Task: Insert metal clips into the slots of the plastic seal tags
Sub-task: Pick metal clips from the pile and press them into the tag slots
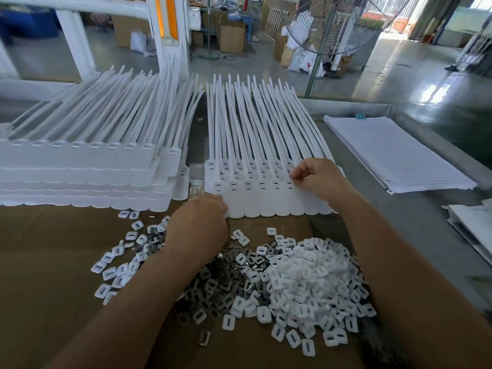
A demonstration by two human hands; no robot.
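A flat row of white plastic seal tags [255,201] lies in front of me, their slotted heads toward me and long tails pointing away. My right hand [316,179] hovers over the row's right end, thumb and forefinger pinched together over a slot; whatever they pinch is too small to make out. My left hand [199,225] rests knuckles up at the row's near left corner, fingers curled under and hidden. Dark metal clips [213,286] lie heaped on the cardboard [53,262] between my forearms. Beside them is a pile of white plastic caps [311,278].
A tall stack of white seal tags [85,166] fills the left of the table. Lined paper sheets [399,153] lie at the right, more white sheets at the far right edge. A standing fan [332,25] and cartons stand on the floor beyond the table.
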